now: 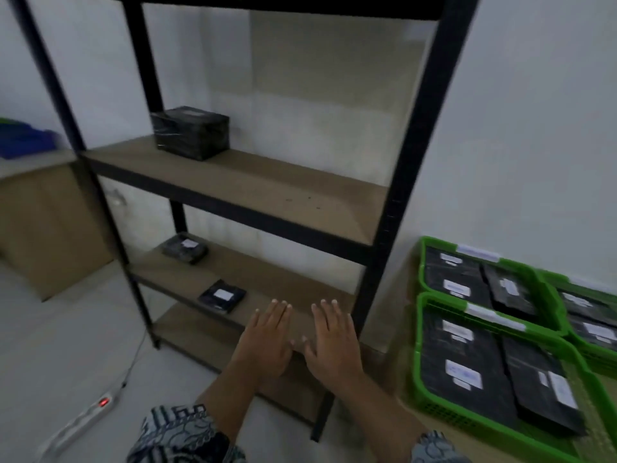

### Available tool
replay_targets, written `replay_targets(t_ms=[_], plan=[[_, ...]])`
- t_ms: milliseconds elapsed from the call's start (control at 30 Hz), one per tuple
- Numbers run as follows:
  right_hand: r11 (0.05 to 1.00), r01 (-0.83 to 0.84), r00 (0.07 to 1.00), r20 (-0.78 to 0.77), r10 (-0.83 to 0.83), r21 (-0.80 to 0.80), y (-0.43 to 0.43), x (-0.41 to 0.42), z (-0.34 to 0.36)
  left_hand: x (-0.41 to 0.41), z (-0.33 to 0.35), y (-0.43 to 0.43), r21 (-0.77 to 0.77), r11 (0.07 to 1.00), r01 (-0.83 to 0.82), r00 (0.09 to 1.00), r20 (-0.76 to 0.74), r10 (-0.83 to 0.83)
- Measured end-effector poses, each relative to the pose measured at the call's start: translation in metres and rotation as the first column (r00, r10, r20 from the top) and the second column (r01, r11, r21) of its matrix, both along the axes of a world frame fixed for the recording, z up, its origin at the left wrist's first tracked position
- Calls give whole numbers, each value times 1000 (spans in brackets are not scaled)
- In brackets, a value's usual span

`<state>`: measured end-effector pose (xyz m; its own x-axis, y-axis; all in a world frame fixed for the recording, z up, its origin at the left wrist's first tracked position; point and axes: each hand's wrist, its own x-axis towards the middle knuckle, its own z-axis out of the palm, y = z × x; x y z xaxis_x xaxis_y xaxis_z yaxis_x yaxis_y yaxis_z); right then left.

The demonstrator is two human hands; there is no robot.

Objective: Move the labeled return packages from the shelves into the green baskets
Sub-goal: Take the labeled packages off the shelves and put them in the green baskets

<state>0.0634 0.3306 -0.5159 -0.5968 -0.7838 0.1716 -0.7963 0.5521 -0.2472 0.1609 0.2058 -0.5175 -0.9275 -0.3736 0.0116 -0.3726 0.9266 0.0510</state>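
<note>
A black metal shelf unit (233, 182) with brown boards stands ahead. On its upper board sits a boxy black wrapped package (190, 132). The lower board holds two flat black packages with white labels, one at the back left (185, 249) and one nearer the front (222, 296). My left hand (267, 342) and my right hand (332, 342) hover side by side over the lower board's right part, palms down, fingers spread, holding nothing. To the right, green baskets (417, 329) on the floor hold several labeled black packages.
A white power strip (80, 422) with a red light and its cable lie on the floor at lower left. A brown cabinet (50, 228) stands to the left with blue and green items on top. White walls lie behind.
</note>
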Motion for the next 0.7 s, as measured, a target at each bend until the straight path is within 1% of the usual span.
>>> replay_targets(t_ms=[133, 267, 300, 367, 500, 700], plan=[[995, -88, 996, 24, 87, 38, -56, 8, -2, 27, 1, -43, -5, 994, -108, 992, -64, 108], [989, -133, 989, 65, 129, 60, -121, 10, -6, 40, -9, -102, -23, 986, -167, 983, -78, 165], [989, -138, 989, 68, 135, 55, -139, 9, -9, 42, -11, -118, -34, 983, -180, 982, -72, 177], [988, -141, 987, 87, 136, 55, -176, 6, -15, 44, -15, -153, -10, 974, -227, 973, -35, 226], [980, -169, 981, 118, 157, 105, -248, 2, -24, 43, -12, -219, 8, 959, -283, 956, 80, 281], [964, -214, 969, 160, 189, 158, -348, 2, -38, 47, -20, -312, 75, 936, -344, 937, 85, 338]])
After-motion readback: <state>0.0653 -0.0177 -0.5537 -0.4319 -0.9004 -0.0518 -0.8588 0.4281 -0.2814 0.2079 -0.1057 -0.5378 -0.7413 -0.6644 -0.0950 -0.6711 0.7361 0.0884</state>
